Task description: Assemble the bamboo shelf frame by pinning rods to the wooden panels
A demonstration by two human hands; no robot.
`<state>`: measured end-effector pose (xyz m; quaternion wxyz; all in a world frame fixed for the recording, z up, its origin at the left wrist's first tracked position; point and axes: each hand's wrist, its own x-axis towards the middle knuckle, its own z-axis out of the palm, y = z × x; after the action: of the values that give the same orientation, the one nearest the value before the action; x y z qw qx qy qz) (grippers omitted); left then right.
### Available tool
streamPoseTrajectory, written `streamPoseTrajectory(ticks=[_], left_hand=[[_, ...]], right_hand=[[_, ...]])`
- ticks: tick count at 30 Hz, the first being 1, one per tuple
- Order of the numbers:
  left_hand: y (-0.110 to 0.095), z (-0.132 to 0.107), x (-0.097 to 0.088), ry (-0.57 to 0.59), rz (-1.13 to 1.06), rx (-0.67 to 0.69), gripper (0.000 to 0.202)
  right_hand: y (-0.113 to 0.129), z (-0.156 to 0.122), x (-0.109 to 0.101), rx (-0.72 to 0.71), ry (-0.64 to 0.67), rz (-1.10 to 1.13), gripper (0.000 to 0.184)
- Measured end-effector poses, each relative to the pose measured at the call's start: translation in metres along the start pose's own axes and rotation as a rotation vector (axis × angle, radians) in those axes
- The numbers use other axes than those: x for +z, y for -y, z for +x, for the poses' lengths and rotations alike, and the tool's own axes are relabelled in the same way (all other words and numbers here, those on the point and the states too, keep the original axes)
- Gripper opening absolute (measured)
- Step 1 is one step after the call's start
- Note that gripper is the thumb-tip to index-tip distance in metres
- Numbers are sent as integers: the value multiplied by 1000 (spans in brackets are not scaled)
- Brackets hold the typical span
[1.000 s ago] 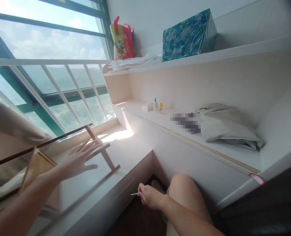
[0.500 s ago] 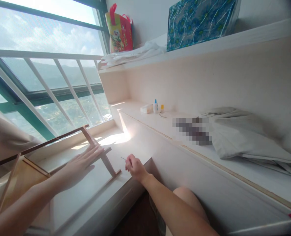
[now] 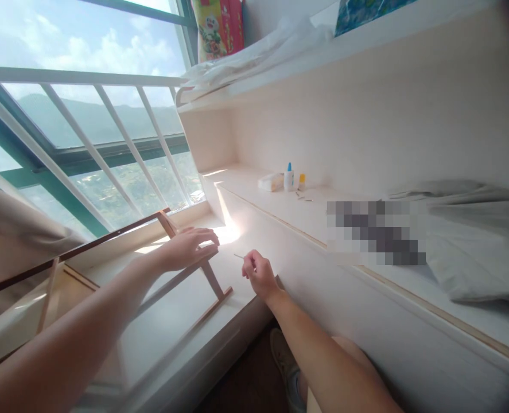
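A wooden frame (image 3: 211,279) with dark brown bars and a lighter panel lies tilted on the white window ledge. My left hand (image 3: 189,248) is at the near end of its middle bar, fingers loosely curved and apart, nothing held. Whether the palm rests on the bar I cannot tell. To the right of the frame's end, my right hand (image 3: 257,274) is closed in a pinch on a thin, pale pin-like rod (image 3: 239,256), which points left toward the bar's end.
On the white shelf (image 3: 275,202) stand a white bottle with a blue tip (image 3: 288,179), a small yellow-capped container (image 3: 302,182), a plastic packet (image 3: 271,182) and a few small pins (image 3: 308,199). Grey cloth (image 3: 478,246) lies at right. A railing (image 3: 116,120) crosses the window.
My left hand has slid along the bar to its near end, its fingers now curved instead of flat. The right hand keeps the rod, closer to the bar. The view has tilted down and left.
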<state>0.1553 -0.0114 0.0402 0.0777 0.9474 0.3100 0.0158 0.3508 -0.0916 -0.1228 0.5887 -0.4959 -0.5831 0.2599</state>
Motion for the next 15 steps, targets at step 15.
streamPoseTrajectory(ticks=[15], left_hand=[[12, 20, 22, 49, -108, -113, 44]], right_hand=[[33, -5, 22, -484, 0, -273, 16]])
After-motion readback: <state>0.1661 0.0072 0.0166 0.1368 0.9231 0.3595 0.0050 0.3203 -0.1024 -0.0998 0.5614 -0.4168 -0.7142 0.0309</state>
